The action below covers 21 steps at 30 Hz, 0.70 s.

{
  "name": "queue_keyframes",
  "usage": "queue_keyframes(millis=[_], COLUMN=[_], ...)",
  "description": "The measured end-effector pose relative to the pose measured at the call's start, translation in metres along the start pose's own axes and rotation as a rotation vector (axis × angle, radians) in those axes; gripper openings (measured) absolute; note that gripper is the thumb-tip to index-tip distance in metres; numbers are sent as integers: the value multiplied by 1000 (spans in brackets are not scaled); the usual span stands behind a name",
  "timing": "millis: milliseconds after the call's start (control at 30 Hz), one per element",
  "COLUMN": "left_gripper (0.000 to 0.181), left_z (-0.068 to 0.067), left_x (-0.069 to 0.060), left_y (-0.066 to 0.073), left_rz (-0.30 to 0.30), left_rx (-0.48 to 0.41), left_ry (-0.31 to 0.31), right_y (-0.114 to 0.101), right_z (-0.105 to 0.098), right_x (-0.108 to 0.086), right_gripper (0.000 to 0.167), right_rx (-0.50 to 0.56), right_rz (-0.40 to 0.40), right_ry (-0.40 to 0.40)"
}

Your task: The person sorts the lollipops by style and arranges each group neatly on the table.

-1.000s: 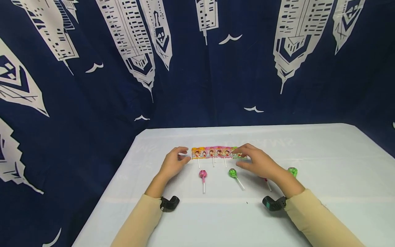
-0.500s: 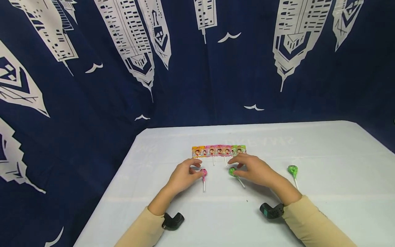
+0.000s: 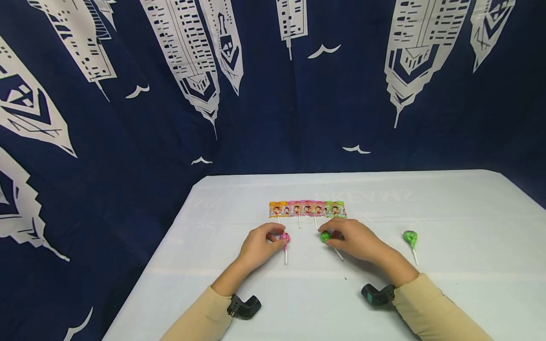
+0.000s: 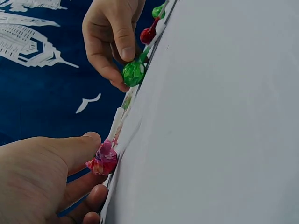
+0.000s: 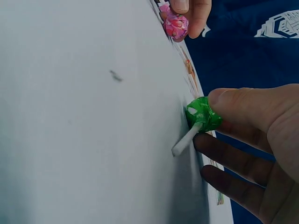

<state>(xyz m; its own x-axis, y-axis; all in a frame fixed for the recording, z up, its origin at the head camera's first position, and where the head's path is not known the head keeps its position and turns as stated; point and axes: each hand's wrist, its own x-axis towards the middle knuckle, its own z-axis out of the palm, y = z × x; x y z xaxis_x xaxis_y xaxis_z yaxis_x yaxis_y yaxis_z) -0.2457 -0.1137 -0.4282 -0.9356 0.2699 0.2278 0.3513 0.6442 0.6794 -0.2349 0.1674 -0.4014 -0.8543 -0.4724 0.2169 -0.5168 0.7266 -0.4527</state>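
Note:
My left hand (image 3: 261, 246) pinches the round head of a pink lollipop (image 3: 285, 237) between thumb and fingers; its white stick points toward me. To the right, my right hand (image 3: 357, 238) has thumb and forefinger on the head of a green lollipop (image 3: 325, 236), whose stick (image 5: 184, 142) slants out. The right wrist view shows the thumb on its wrapper, with the forefinger's tip hidden behind. Just beyond both hands lies a row of flat wrapped lollipops (image 3: 307, 209), orange, pink and green, with sticks toward me.
A second green lollipop (image 3: 410, 237) lies on the white table (image 3: 460, 227), right of my right hand. A red lollipop (image 4: 148, 35) shows in the left wrist view; the right arm hides it in the head view. A dark blue patterned cloth (image 3: 273, 128) hangs behind.
Both hands have come back from the ends of the wrapped row, the left also moving right. They now grip the pink and green lollipops, which have barely moved.

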Motion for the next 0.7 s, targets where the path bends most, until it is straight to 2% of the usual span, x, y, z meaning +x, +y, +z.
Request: queue_keyframes(millis=[267,500,700], left_gripper=[26,19,18], left_z=[6,8,6], left_x=[2,2,2], left_y=[-6,-8,-8], left_rz=[28,63,50], left_rx=[56,37,0], left_ry=[14,40,35], right_y=[4,6,6], right_z=[4,7,8], right_x=[2,2,2], right_gripper=[23,23,25], right_rx=[3,23,12], right_rz=[21,23,24], right_ry=[25,33,35])
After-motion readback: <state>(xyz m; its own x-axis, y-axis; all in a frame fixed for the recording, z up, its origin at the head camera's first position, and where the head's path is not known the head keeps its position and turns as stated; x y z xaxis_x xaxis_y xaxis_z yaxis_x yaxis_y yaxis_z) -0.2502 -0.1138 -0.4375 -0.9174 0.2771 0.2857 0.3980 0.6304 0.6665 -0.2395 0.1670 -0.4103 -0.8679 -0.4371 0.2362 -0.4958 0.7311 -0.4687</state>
